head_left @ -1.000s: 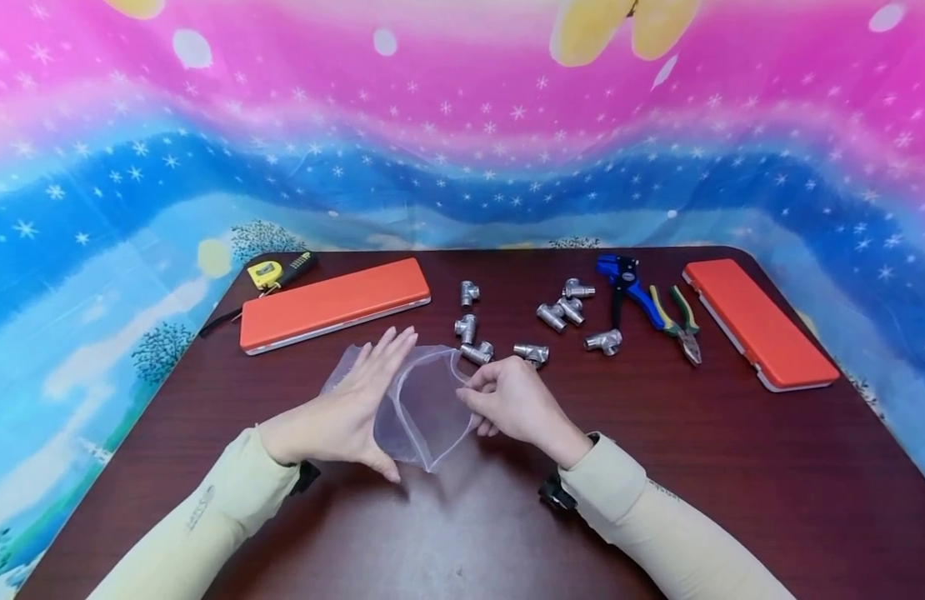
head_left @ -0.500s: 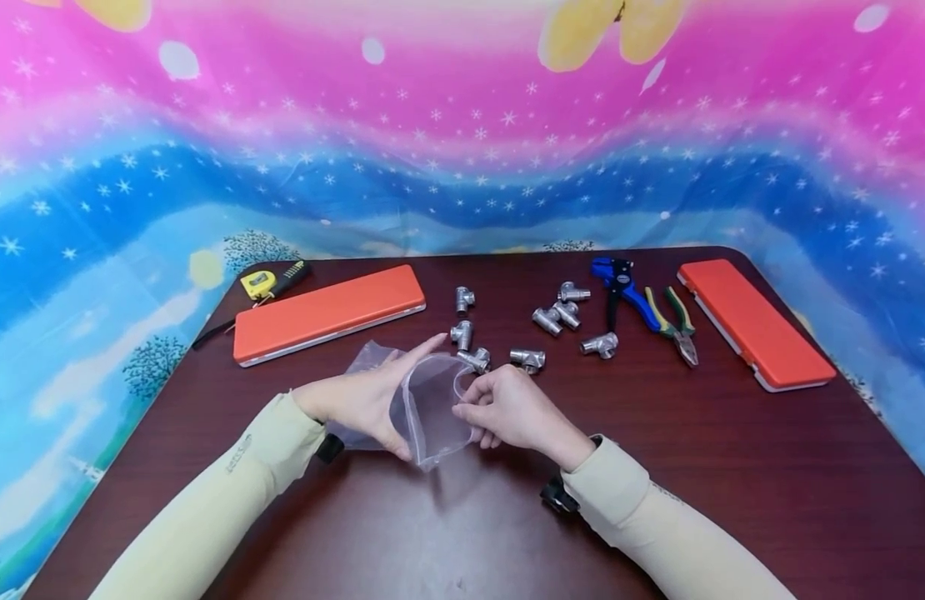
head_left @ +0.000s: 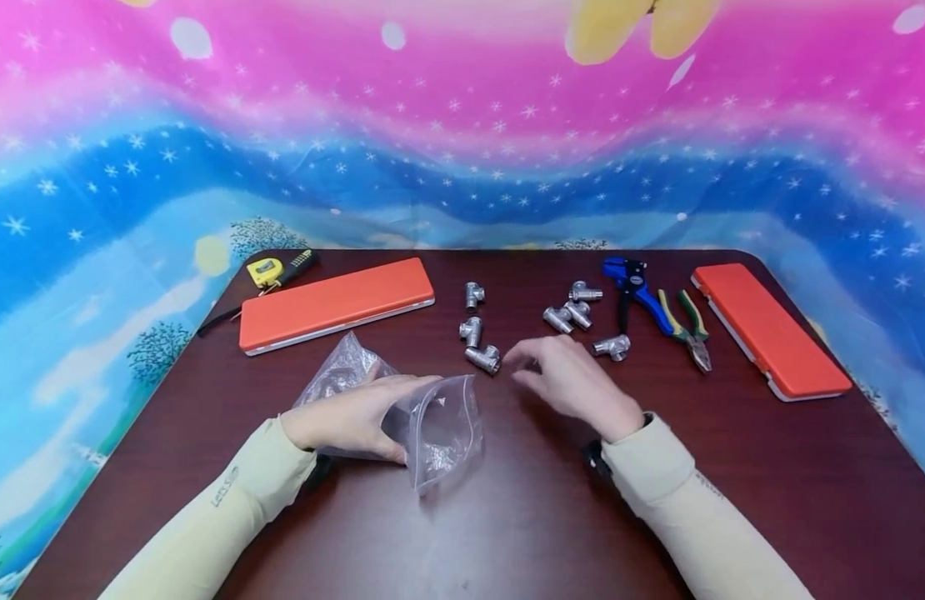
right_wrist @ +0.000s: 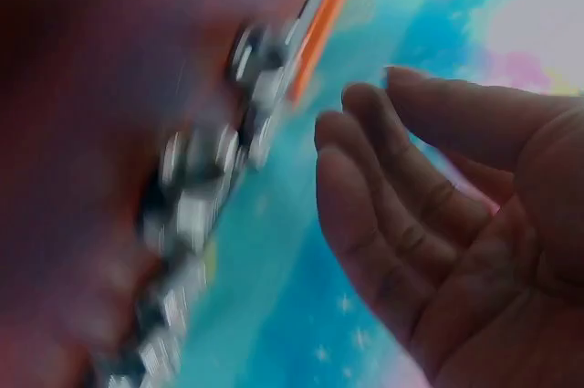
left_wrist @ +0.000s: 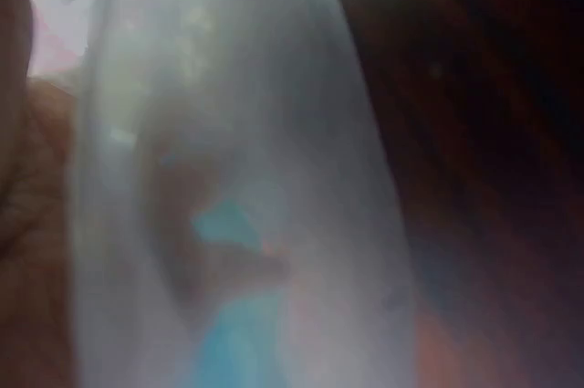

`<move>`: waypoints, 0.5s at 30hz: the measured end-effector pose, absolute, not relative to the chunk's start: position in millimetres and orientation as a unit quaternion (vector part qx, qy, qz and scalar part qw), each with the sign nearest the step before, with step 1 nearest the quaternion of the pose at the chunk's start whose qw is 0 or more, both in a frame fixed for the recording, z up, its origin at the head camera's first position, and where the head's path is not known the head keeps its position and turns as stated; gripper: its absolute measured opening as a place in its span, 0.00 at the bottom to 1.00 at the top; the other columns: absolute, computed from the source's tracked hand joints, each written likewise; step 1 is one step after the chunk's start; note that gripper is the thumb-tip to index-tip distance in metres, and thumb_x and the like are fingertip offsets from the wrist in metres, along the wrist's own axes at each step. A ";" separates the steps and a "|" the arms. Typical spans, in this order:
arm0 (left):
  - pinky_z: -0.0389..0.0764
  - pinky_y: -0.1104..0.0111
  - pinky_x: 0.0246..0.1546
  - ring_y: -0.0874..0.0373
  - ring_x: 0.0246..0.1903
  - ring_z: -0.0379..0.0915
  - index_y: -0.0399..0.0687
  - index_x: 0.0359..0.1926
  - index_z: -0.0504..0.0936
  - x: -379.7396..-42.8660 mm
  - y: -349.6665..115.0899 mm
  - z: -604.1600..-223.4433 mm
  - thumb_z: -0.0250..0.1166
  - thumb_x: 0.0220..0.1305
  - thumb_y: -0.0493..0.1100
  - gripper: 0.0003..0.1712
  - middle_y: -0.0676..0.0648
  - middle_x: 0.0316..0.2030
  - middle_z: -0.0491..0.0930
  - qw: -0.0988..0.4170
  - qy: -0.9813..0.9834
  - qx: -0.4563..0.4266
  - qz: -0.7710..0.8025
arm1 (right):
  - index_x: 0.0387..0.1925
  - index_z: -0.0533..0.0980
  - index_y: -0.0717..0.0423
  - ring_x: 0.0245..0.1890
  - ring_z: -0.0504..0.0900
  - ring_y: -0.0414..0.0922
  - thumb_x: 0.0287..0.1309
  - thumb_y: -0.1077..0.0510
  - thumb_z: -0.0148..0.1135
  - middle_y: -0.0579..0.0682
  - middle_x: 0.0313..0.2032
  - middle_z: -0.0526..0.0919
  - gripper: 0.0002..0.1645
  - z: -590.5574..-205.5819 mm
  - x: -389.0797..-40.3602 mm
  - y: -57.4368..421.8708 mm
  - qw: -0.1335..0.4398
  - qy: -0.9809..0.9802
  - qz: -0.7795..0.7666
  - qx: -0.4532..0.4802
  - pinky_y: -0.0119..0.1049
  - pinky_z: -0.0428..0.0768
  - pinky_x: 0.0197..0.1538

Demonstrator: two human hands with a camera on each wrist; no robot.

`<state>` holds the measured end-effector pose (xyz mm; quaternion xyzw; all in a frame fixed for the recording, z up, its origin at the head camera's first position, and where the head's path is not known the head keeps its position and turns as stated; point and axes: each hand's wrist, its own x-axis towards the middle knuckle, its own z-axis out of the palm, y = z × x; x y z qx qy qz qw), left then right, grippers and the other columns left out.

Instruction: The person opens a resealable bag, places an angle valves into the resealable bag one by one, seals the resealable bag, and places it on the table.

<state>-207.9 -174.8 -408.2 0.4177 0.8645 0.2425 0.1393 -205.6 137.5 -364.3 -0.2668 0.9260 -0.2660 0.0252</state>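
My left hand (head_left: 346, 414) holds a clear zip bag (head_left: 449, 437), with the thumb on its near side and the other fingers partly hidden behind the plastic. The bag's mouth gapes toward the right; in the left wrist view the clear plastic (left_wrist: 328, 224) fills much of the picture, blurred. My right hand (head_left: 571, 379) is over the table, right of the bag, its fingers loosely bent. Nothing shows between those fingers (right_wrist: 342, 196) in the right wrist view. Just left of them lies a silver tee-shaped pipe fitting (head_left: 482, 359).
More pipe fittings (head_left: 471, 332) lie behind, several of them grouped at centre right (head_left: 577, 314). Blue wire strippers (head_left: 642, 296), pliers (head_left: 695, 333) and an orange case (head_left: 773, 333) are at the right. Another orange case (head_left: 338, 306) and a yellow tape measure (head_left: 266, 272) are back left.
My right hand has let go of the bag's edge and moved right, now covering where one fitting lay. My left hand keeps the bag, whose mouth has turned slightly.
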 end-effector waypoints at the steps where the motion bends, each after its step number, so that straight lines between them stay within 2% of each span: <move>1: 0.40 0.36 0.67 0.55 0.68 0.59 0.55 0.77 0.55 -207.4 -175.7 -407.5 0.81 0.45 0.51 0.61 0.53 0.68 0.66 0.139 0.867 0.413 0.240 | 0.50 0.84 0.53 0.40 0.83 0.43 0.60 0.64 0.68 0.47 0.42 0.86 0.16 -362.7 -212.1 140.4 -0.001 0.930 -0.227 -0.289 0.40 0.80 0.45; 3: 0.42 0.37 0.67 0.55 0.67 0.60 0.56 0.77 0.56 -207.5 -177.3 -406.1 0.81 0.45 0.50 0.61 0.53 0.68 0.67 0.138 0.868 0.411 0.240 | 0.55 0.81 0.54 0.48 0.80 0.47 0.57 0.69 0.68 0.50 0.48 0.83 0.23 -360.5 -227.0 140.8 -0.017 0.925 -0.175 -0.337 0.44 0.78 0.53; 7: 0.53 0.45 0.67 0.57 0.66 0.62 0.56 0.75 0.60 -208.7 -179.9 -404.0 0.82 0.44 0.51 0.58 0.54 0.66 0.68 0.142 0.860 0.418 0.256 | 0.61 0.78 0.51 0.55 0.74 0.50 0.54 0.70 0.70 0.52 0.53 0.78 0.33 -356.3 -256.2 125.3 0.033 0.911 -0.091 -0.401 0.45 0.75 0.58; 11: 0.61 0.51 0.66 0.53 0.67 0.61 0.53 0.75 0.62 -209.3 -184.3 -405.9 0.81 0.46 0.54 0.57 0.51 0.67 0.68 0.132 0.861 0.422 0.250 | 0.62 0.77 0.48 0.56 0.74 0.50 0.54 0.66 0.72 0.52 0.54 0.78 0.33 -353.6 -273.7 102.7 0.084 0.899 -0.006 -0.430 0.43 0.75 0.58; 15: 0.63 0.54 0.66 0.52 0.68 0.60 0.50 0.75 0.62 -210.8 -188.5 -409.9 0.81 0.46 0.55 0.57 0.50 0.68 0.67 0.124 0.867 0.413 0.252 | 0.56 0.81 0.49 0.51 0.77 0.49 0.54 0.64 0.69 0.52 0.50 0.80 0.26 -355.0 -278.0 82.4 0.111 0.889 0.061 -0.441 0.43 0.77 0.54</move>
